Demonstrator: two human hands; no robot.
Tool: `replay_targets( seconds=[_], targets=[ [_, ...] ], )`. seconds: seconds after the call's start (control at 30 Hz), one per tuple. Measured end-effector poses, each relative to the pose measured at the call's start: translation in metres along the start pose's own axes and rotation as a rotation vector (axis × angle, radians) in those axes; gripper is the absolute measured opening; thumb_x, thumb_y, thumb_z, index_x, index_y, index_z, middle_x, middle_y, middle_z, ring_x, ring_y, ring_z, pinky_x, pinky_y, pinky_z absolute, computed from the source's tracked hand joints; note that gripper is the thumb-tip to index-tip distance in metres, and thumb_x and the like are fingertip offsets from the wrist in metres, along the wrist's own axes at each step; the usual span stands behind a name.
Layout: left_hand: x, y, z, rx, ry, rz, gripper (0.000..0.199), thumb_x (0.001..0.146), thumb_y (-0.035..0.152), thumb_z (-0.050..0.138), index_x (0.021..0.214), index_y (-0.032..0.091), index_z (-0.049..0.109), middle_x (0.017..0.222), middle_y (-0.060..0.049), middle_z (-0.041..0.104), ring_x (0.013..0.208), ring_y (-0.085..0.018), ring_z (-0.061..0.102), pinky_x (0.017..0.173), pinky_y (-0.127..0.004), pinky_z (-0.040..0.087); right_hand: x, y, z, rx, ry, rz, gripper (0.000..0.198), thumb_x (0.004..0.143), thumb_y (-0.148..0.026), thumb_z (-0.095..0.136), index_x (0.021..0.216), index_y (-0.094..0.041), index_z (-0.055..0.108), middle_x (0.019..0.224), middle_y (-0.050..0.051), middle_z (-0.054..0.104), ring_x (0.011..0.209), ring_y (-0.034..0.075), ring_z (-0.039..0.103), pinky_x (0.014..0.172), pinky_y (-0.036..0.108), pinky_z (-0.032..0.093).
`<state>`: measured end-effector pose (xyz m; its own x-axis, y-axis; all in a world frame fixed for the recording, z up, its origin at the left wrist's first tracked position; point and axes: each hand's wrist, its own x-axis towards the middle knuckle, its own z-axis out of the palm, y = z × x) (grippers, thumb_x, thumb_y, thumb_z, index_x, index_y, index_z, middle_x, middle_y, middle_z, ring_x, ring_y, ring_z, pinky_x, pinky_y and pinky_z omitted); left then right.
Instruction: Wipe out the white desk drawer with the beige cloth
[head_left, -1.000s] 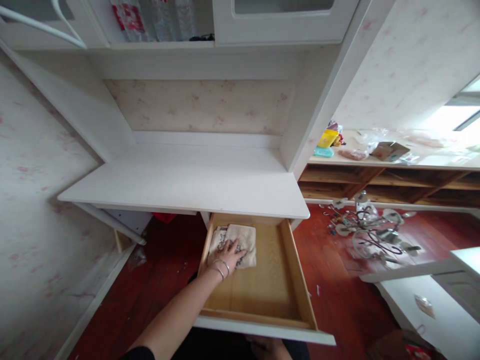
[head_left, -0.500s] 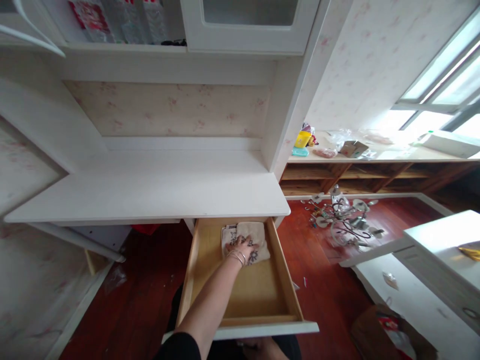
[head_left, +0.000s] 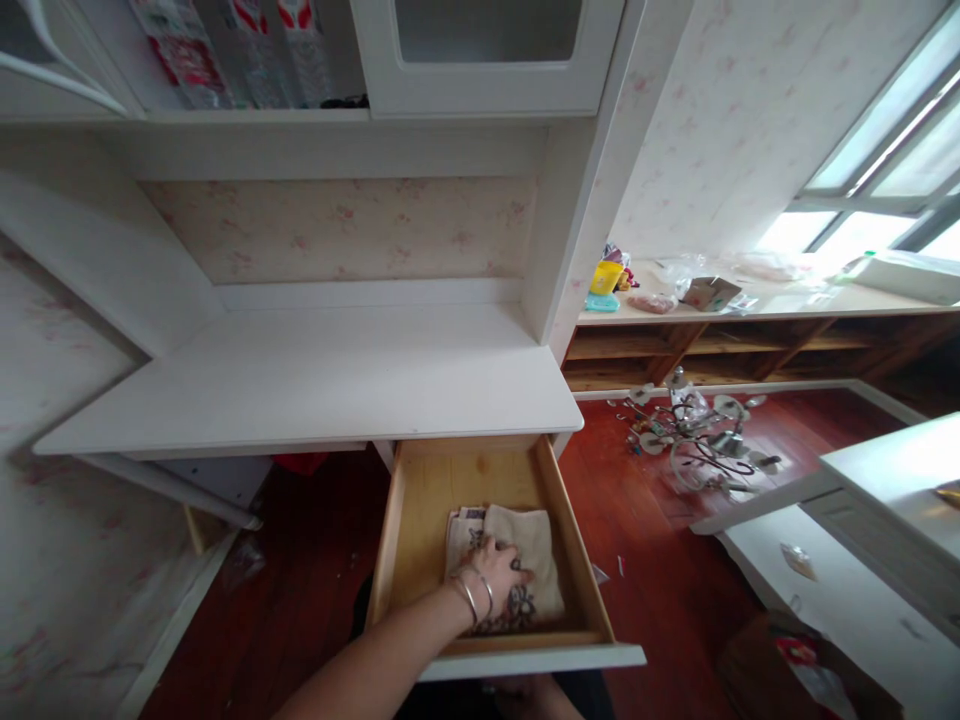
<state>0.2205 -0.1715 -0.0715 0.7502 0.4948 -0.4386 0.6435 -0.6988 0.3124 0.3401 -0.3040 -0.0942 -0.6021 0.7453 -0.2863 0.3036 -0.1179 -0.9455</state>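
1. The wooden drawer (head_left: 420, 500) under the white desk (head_left: 315, 380) stood open as before.
2. The beige patterned cloth (head_left: 525, 545) had slid from the drawer's far end to its near right corner.
3. The left hand (head_left: 499, 572) pressed it flat, fingers spread; bangles at the wrist.
4. The right hand (head_left: 536, 693) barely showed below the drawer front; its state could not be told.

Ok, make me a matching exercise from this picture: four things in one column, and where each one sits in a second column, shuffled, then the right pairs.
Things:
1. folded cloth
2. left hand
3. chandelier
4. yellow container

Places:
A. on the red wooden floor
B. on the low shelf top by the window
C. inside the open wooden drawer
D. pressed flat on the cloth

Pairs: 1-C, 2-D, 3-A, 4-B
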Motion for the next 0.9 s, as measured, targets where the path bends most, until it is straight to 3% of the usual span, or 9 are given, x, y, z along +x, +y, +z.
replay_targets(
  seconds=[0.17,0.37,0.5,0.63,0.9],
  targets=[
    [-0.04,-0.02,0.01,0.016,-0.016,-0.193,0.087,0.056,0.026,0.076,0.133,0.046,0.039,0.126,-0.005,0.049,0.111,-0.039,0.048,0.077,-0.049,0.05,-0.001,0.001,0.004,-0.005,0.041,0.056,0.034,0.084,-0.028,0.048,0.111,-0.029,0.07,0.118,0.0,0.068,0.122,0.026,0.053,0.109,0.047,0.032],
    [-0.071,-0.07,0.015,0.003,0.087,-0.265,0.093,0.059,0.019,0.069,0.139,0.048,0.031,0.152,0.0,0.027,0.13,-0.036,0.037,0.096,-0.046,0.044,0.002,0.005,0.007,0.011,0.053,0.047,0.031,0.084,-0.031,0.051,0.107,-0.029,0.071,0.114,-0.001,0.069,0.121,0.027,0.054,0.109,0.048,0.03],
    [-0.066,-0.095,0.01,-0.043,0.131,-0.312,0.092,0.062,0.016,0.066,0.14,0.048,0.03,0.155,0.003,0.02,0.136,-0.034,0.03,0.102,-0.046,0.04,0.002,0.006,0.007,-0.003,0.034,0.021,0.033,0.083,-0.027,0.05,0.108,-0.03,0.071,0.114,-0.001,0.069,0.117,0.025,0.057,0.107,0.046,0.034],
    [-0.048,-0.109,0.0,-0.06,0.12,-0.367,0.092,0.065,0.017,0.064,0.141,0.05,0.025,0.158,0.004,0.013,0.141,-0.037,0.019,0.1,-0.055,0.04,0.0,0.008,0.009,-0.106,0.08,0.057,0.038,0.08,-0.021,0.05,0.111,-0.03,0.069,0.122,0.0,0.065,0.124,0.025,0.052,0.109,0.046,0.031],
    [-0.023,-0.13,-0.025,-0.083,0.146,-0.411,0.08,0.073,0.028,0.059,0.141,0.052,0.025,0.158,0.007,0.009,0.143,-0.036,0.011,0.1,-0.064,0.034,-0.007,0.001,0.011,-0.261,0.095,0.174,0.042,0.076,-0.018,0.05,0.109,-0.033,0.07,0.109,-0.003,0.072,0.107,0.021,0.063,0.092,0.027,0.046]
  ],
)
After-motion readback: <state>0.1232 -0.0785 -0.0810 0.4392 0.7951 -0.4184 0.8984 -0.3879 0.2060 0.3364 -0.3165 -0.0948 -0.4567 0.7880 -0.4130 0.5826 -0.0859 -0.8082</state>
